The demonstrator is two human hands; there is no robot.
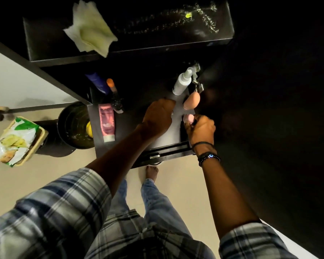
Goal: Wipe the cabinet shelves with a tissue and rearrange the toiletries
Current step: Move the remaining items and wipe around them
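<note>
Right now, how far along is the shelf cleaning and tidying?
The tissue lies put down on the upper shelf, so wiping looks done or paused, though pale streaks show there. In hand: the right hand grips a small pink item over the lower shelf; the left hand is curled beside it. Left to sort: pink tube, white spray bottle, peach sponge.

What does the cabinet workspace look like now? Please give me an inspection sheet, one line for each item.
Surface: dark lower shelf, partly bare; upper shelf shows pale streaks.
Job's things: tissue lies on upper shelf; pink tube lies flat; spray bottle, peach sponge at right.
Clutter: blue tube, orange-capped bottle at back left.
Grippers: right hand grips a pink item; left hand curled on shelf, contents unclear.
Cables: nothing seen.
Surroundings: black bucket on floor; packet in tray at left.
</note>
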